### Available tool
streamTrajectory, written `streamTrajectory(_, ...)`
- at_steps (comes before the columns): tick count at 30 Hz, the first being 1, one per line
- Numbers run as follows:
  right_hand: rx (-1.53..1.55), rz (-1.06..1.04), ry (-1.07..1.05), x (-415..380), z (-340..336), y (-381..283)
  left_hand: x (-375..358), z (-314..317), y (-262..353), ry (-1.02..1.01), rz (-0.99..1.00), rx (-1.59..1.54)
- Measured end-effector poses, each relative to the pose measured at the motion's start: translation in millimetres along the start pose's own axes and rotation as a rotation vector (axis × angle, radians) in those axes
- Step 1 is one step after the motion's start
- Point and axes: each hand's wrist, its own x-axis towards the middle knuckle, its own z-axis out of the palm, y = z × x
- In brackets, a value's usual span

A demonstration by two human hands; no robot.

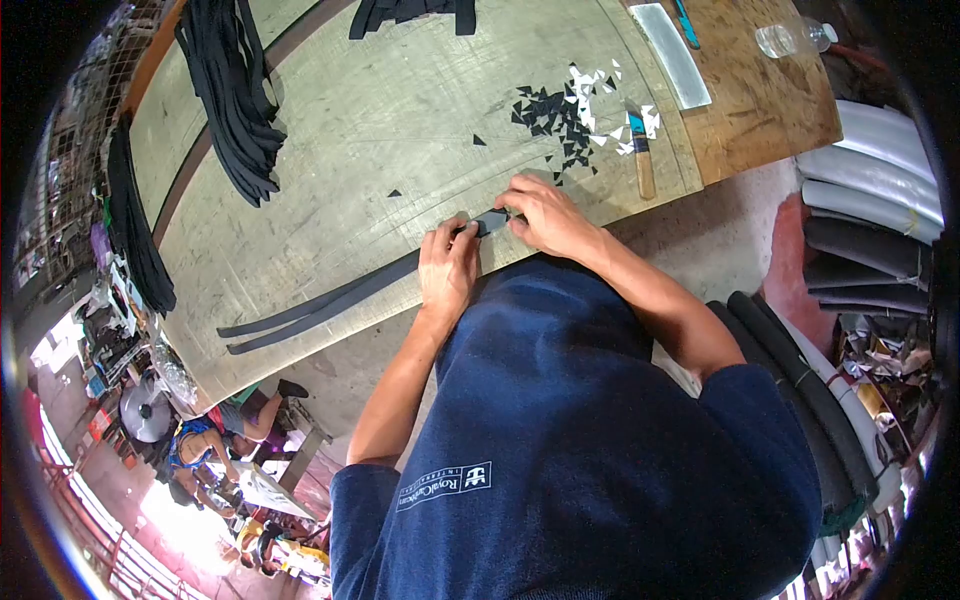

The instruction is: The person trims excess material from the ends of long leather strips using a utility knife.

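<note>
Two long black strips (330, 305) lie side by side along the near edge of the table, their far ends spread slightly apart at the left. My left hand (448, 262) has its fingers closed over the strips, with the thumb against a short grey flat piece (489, 222) on top. At the strips' right end, my right hand (545, 215) is bent in a pinch, fingertips right at the tip of the grey piece. Beyond it is a pile of small black triangular scraps (560, 118). A knife with a wooden handle (644, 170) rests right of the pile.
Bundles of black strips (225, 100) hang over the table's (330, 150) left part. White scraps (598, 90), a metal plate (672, 55), a teal cutter (687, 22) and a clear bottle (790, 40) lie at the right. Rolled material (870, 180) is stacked beyond; people sit lower left.
</note>
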Motion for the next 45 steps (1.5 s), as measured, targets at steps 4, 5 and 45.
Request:
streamTrajectory(4, 0.028, 0.062, 0.01, 1.9, -2.0, -6.1, 1.9, -1.7, 3.1, -0.007, -0.002, 0.018)
streamTrajectory(5, 0.027, 0.07, 0.028, 2.2, 2.6, -4.7, 2.1, -2.1, 4.0, -0.008, 0.011, 0.022)
streamTrajectory(45, -0.309, 0.752, 0.379, -44.1, -98.6, 65.4, 1.6, 0.0, 36.7, -0.221, 0.081, 0.24)
